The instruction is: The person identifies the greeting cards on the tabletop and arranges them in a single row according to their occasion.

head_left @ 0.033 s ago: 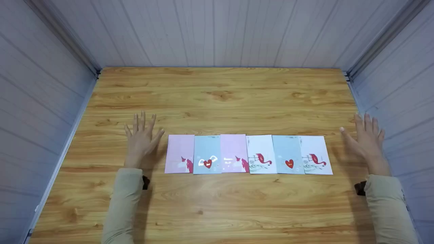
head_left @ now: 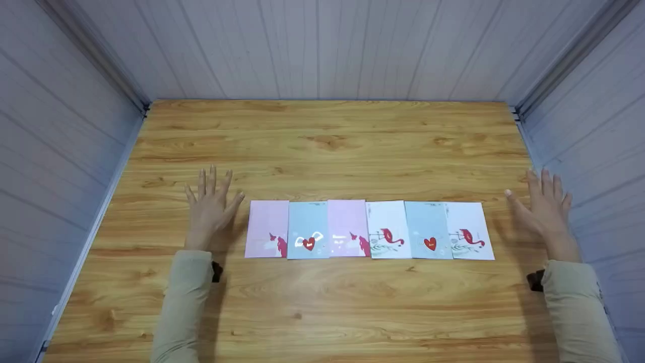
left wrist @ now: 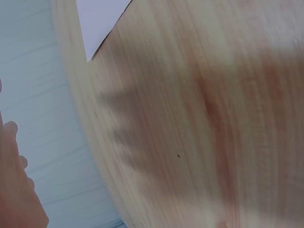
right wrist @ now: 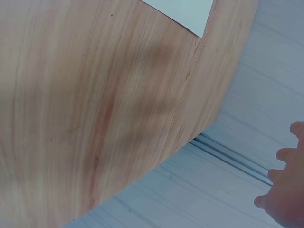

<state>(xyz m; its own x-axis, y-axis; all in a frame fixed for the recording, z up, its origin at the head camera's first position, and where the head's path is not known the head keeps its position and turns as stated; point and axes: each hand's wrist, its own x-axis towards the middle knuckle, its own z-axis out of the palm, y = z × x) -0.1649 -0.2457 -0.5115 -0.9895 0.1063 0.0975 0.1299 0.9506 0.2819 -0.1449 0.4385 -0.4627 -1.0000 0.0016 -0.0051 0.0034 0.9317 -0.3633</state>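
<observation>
Several printed cards lie side by side in one row on the wooden table. From the left come a pink unicorn card (head_left: pixel 267 222), a light blue heart card (head_left: pixel 308 219), a second pink unicorn card (head_left: pixel 346 219), a white flamingo card (head_left: pixel 387 217), another blue heart card (head_left: pixel 427 219) and another white flamingo card (head_left: pixel 464 217). My left hand (head_left: pixel 207 217), fingers spread, is just left of the row and holds nothing. To the right of the row, my right hand (head_left: pixel 546 217) is likewise spread and bare. Each wrist view shows one card corner.
The wood-grain table (head_left: pixel 322 312) fills the space between a left wall panel (head_left: pixel 50 151), a right wall panel (head_left: pixel 594 141) and a back wall panel (head_left: pixel 322 50). My right hand is close to the right wall. Dark straps show at both wrists.
</observation>
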